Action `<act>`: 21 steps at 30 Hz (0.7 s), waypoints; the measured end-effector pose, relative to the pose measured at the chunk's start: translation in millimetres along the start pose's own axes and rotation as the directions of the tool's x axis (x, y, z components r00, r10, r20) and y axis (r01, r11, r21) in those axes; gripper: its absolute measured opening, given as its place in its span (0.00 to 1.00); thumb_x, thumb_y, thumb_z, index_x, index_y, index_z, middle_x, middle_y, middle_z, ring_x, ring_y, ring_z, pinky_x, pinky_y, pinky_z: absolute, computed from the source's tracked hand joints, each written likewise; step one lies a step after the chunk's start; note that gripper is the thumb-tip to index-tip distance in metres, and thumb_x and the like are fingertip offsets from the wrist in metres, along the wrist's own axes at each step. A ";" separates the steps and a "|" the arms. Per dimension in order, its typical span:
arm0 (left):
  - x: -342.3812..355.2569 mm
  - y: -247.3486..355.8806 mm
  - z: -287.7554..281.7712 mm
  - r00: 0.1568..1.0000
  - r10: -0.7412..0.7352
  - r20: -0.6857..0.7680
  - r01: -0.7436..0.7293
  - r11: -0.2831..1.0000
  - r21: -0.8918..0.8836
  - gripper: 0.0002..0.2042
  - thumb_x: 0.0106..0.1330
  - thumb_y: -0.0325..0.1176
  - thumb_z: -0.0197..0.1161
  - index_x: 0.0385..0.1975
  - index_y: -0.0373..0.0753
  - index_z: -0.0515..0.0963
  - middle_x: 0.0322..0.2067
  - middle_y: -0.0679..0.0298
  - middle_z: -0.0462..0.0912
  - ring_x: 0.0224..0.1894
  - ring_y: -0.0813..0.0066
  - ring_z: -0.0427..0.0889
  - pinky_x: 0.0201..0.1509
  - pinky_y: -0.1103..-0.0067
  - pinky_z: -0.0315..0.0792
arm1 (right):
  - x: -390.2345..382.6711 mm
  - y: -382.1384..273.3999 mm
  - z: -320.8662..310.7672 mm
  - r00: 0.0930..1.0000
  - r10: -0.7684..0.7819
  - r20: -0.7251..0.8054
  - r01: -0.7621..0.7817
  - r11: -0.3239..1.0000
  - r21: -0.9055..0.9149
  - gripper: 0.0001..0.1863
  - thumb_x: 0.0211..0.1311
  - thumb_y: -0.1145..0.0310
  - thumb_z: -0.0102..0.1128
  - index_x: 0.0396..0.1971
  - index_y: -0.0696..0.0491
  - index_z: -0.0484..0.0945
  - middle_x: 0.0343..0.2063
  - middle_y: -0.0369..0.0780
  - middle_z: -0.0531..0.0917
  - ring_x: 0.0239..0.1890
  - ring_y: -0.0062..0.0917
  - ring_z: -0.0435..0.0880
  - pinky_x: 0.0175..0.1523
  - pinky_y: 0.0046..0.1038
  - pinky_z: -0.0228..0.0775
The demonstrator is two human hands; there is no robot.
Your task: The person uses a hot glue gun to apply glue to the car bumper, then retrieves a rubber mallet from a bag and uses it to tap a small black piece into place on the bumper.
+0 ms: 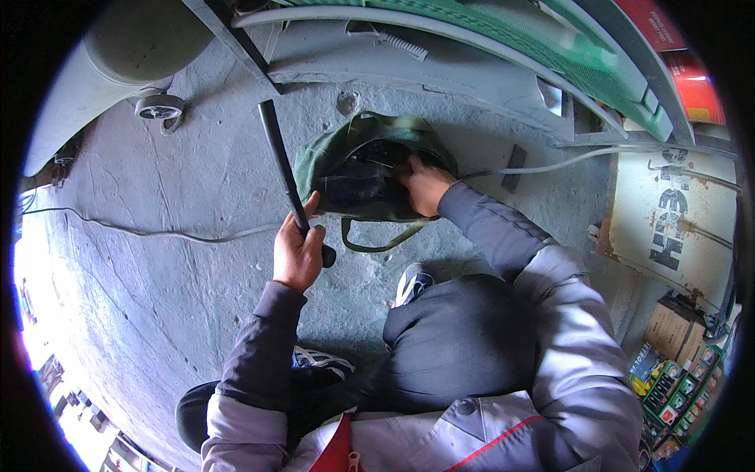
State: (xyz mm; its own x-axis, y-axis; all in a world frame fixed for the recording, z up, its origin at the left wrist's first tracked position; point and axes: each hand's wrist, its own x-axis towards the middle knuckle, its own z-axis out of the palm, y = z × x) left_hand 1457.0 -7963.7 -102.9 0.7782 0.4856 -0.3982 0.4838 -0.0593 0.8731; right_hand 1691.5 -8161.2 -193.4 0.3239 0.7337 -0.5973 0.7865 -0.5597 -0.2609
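Floor (157, 275) is taking up most of the view, grey and cracked. Grey tank (149, 39) is sitting upper left. Green mesh (487, 20) is stretching along a curved pale tube at the top. White box (668, 220) is standing at right, rust showing round its edges. Green bag (314, 161) is lying on the floor ahead of the person, mouth gaping toward them, dark contents showing inside, one strap looping onto the floor on the near side. Black bar (285, 161) is angling up and left beside the bag, lower end poking out just past the left hand. Carton (672, 329) is sitting lower right, near the white box. Red can (696, 90) is showing at upper right. Left hand (297, 252): grip is closing round the bar near its lower end; index finger is pointing at the bag's near left edge, can't tell if touching. Right hand (429, 187): fingers are reaching inside the bag's right side, mostly hidden, so can't tell how open that grip is or whether it's holding anything. Handwheel (160, 107) is sitting just below the tank.
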 end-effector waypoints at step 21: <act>-3.0 -7.2 -1.2 1.000 0.011 -0.009 -0.011 1.000 -0.017 0.28 0.63 0.28 0.52 0.66 0.34 0.72 0.52 0.50 0.82 0.57 0.63 0.80 0.65 0.72 0.68 | -23.4 -0.1 16.1 0.978 -0.052 -0.200 0.027 0.992 -0.125 0.20 0.61 0.68 0.55 0.54 0.47 0.80 0.46 0.49 0.80 0.46 0.47 0.81 0.51 0.48 0.76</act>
State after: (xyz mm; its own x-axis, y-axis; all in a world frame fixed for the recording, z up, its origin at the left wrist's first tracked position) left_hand 1450.7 -7963.7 -107.7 0.7801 0.4923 -0.3861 0.4680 -0.0497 0.8823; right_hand 1675.4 -8184.5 -191.7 0.3813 0.8239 -0.4193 0.8545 -0.4872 -0.1803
